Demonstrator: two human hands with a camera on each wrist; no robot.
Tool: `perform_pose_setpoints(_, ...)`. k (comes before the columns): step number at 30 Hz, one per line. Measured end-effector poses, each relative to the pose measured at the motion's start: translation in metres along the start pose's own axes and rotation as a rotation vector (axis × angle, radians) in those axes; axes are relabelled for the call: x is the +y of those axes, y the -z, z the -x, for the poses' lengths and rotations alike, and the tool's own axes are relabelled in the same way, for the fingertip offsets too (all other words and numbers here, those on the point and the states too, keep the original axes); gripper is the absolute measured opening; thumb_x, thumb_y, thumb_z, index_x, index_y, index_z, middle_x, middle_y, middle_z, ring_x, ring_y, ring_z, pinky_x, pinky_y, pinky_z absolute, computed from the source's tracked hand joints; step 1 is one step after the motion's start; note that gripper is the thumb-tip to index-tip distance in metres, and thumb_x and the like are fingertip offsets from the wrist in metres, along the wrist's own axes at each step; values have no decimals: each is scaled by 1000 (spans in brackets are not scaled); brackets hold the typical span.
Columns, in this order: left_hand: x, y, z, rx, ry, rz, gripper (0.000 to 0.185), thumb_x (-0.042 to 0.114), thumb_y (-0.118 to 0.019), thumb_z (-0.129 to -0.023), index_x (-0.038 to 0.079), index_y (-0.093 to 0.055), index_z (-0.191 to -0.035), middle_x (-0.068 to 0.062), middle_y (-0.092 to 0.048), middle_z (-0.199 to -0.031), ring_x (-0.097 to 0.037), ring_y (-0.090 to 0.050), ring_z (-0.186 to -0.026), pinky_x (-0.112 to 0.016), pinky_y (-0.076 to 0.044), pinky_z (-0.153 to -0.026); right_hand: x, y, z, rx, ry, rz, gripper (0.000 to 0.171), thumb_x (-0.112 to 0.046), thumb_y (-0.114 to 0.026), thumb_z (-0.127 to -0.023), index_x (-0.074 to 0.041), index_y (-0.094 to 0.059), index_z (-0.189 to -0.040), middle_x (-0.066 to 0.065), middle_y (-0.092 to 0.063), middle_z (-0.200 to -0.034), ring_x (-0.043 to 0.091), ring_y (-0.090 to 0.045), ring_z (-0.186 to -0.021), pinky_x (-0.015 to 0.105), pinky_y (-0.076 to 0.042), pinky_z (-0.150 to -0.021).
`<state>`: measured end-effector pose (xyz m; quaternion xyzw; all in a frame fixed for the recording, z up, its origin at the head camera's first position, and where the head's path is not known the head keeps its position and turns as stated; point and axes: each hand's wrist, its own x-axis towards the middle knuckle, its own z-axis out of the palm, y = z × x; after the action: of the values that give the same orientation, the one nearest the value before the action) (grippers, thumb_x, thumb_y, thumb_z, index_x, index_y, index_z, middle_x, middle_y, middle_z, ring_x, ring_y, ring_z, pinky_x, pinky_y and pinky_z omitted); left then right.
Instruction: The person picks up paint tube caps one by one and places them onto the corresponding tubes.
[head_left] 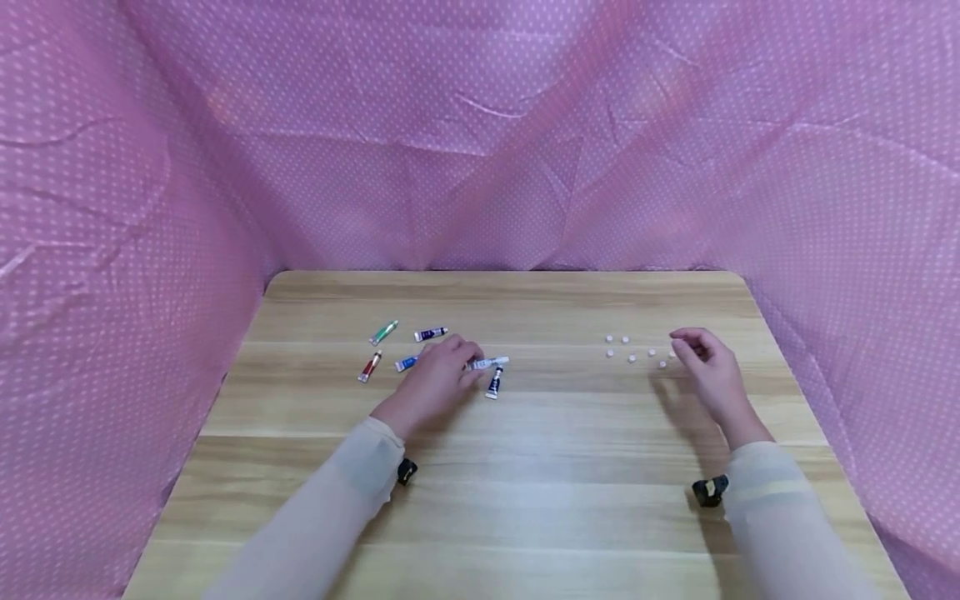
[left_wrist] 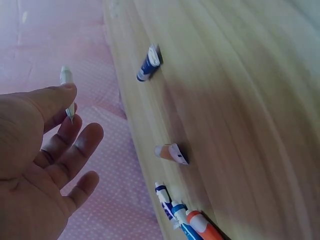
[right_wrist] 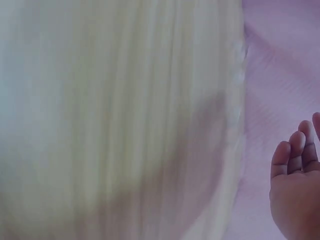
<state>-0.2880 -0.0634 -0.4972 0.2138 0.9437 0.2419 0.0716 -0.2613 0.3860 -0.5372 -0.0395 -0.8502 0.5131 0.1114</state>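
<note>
In the head view my left hand (head_left: 441,373) pinches a small white paint tube (head_left: 495,362) between thumb and forefinger. The left wrist view shows the same white tube (left_wrist: 66,80) raised, with the other fingers spread loosely below it. A dark blue tube (head_left: 494,383) lies just in front of that hand, and a blue tube (head_left: 406,364) is partly hidden behind it. At the right, my right hand (head_left: 712,375) hovers beside several small white caps (head_left: 632,358), its fingers (right_wrist: 281,155) fairly straight. I see nothing held in it.
Further left lie a green tube (head_left: 383,332), a red tube (head_left: 370,367) and a dark purple tube (head_left: 431,334). An orange-brown tube (left_wrist: 170,153) shows in the left wrist view. Pink dotted cloth (head_left: 480,167) surrounds the wooden table (head_left: 555,500) at the back and sides.
</note>
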Motion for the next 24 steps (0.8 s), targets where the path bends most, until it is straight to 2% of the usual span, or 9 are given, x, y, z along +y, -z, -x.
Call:
perform_pose_setpoints(3, -2, 0, -6, 7, -22, 5, 22, 33, -67, -109, 25, -70, -129, 7, -64, -118, -16, -59, -109, -38, -54, -102, 10, 14, -8, 5, -56, 5, 40, -23, -59, -113, 9, -59, -136, -24, -56, -92, -2, -52, -85, 14, -47, -72)
perform_pose_setpoints(6, -2, 0, -12, 6, -39, 4, 23, 33, -67, -109, 24, -70, -129, 7, -65, -118, -16, -60, -109, -38, -54, -103, 10, 22, -11, -16, -116, 7, 42, -23, -59, -113, 11, -57, -137, -20, -56, -91, 0, -54, -84, 15, -49, -71)
perform_pose_setpoints(9, -4, 0, -19, -6, -34, -1, 22, 32, -67, -109, 23, -70, -129, 6, -65, -118, -15, -60, -108, -37, -54, -102, 13, 23, -12, -51, -164, 2, 42, -20, -59, -112, 12, -55, -138, -18, -57, -91, 1, -57, -83, 16, -51, -74)
perform_pose_setpoints(14, -10, -4, -32, -26, -15, -47, 24, 30, -69, -108, 22, -71, -130, 4, -66, -118, -17, -62, -108, -41, -51, -108, 38, 20, -18, -75, -215, -1, 43, -21, -60, -112, 10, -55, -142, -19, -58, -91, -1, -57, -85, 16, -52, -75)
perform_pose_setpoints(18, -14, -7, -46, -42, -6, -82, 28, 30, -69, -108, 19, -70, -134, 1, -68, -119, -20, -64, -107, -46, -47, -114, 49, 21, -22, -89, -214, 65, 44, -27, -63, -111, 5, -58, -141, -17, -59, -95, -1, -54, -84, 16, -49, -71)
perform_pose_setpoints(20, -16, -7, -52, -54, 11, -85, 28, 30, -70, -107, 20, -70, -133, 1, -68, -118, -21, -64, -106, -47, -49, -112, 50, 23, -24, -112, -203, 109, 45, -30, -64, -110, 2, -61, -141, -14, -60, -99, -1, -53, -85, 16, -48, -70)
perform_pose_setpoints(24, -19, -9, -64, -80, 17, -84, 25, 31, -71, -107, 21, -71, -130, 2, -69, -116, -20, -65, -105, -48, -50, -112, 51, 29, -28, -170, -171, 154, 42, -28, -66, -110, 1, -65, -141, -11, -66, -105, -3, -55, -89, 16, -50, -72)
